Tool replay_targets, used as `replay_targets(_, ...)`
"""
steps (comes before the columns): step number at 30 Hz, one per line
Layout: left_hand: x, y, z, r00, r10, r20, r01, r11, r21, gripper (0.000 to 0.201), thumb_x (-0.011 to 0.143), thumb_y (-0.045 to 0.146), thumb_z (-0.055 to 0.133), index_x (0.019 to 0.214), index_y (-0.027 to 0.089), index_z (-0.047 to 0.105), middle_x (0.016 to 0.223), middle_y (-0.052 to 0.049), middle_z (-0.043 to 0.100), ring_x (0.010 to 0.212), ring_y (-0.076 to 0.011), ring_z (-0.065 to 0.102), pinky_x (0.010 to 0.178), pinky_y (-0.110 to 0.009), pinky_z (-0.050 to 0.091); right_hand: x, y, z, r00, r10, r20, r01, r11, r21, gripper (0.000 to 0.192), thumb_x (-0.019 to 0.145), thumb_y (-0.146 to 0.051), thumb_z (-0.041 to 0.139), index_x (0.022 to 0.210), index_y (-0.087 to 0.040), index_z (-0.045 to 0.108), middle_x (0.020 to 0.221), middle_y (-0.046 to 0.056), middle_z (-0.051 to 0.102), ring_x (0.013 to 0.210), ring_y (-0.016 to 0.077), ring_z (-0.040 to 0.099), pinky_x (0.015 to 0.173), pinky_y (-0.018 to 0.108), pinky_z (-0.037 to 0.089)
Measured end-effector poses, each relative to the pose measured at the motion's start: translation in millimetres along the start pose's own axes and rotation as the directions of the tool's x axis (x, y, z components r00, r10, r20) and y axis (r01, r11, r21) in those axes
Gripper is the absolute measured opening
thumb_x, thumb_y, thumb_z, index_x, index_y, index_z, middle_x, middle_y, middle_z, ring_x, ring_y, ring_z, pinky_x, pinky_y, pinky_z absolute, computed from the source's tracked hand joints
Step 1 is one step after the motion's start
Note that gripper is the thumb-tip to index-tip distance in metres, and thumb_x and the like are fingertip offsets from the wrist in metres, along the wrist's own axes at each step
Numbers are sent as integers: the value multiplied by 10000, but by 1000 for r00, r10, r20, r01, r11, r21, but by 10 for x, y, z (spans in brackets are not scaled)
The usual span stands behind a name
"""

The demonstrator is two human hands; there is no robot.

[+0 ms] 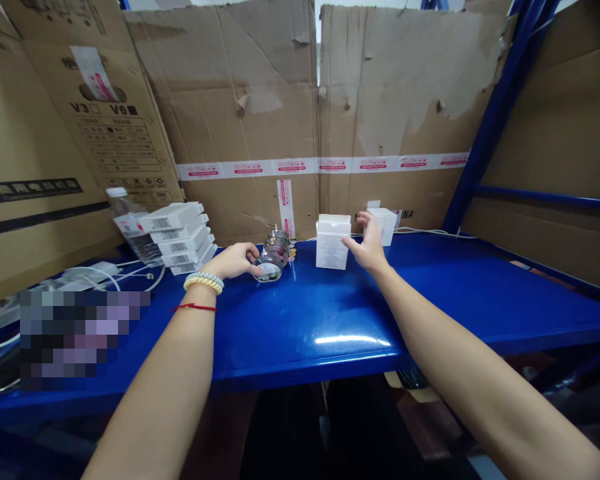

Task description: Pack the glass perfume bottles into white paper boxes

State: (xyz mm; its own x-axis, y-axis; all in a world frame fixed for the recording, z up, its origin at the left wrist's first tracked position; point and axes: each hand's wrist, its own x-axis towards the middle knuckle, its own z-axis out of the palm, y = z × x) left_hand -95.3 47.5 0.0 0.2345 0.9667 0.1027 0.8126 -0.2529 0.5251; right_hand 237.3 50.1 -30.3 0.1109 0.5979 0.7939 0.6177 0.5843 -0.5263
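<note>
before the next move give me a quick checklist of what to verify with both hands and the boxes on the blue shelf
1. Left hand has a grip on the clear jar lying on its side: ok.
2. Right hand touches the nearer white box at its right edge: ok, though fingers are not closed around it.
3. Nearer white box upright, top flap shut: ok.
4. Second white box behind the right hand: upright, contact with the hand cannot tell.
5. Stack of flat white boxes apart from the left hand: ok.
6. White cables away from both hands on the blue shelf: ok.
</note>
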Motion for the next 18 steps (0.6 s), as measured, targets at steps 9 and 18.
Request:
replay_targets(9, -84, 104, -44, 990, 45, 137, -43, 999, -14, 374, 478, 368, 735, 767, 196, 570, 712, 34, 556, 706, -159, 513, 668, -264, 391, -360, -729, 447, 805, -117, 582, 241, 960, -140, 560, 789, -333, 523, 1324, -176, 474, 963, 86, 627, 855, 227, 609, 780, 352, 473)
replay_targets(18, -57, 107, -26, 979, 39, 201, -24, 997, -77, 421, 456, 361, 761, 773, 198, 537, 662, 51, 523, 627, -133, 483, 586, -257, 373, -444, -747, 659, 677, 141, 722, 251, 879, -406, 676, 850, -559, 439, 1455, -289, 305, 1205, 141, 558, 1008, 339, 625, 799, 435, 482)
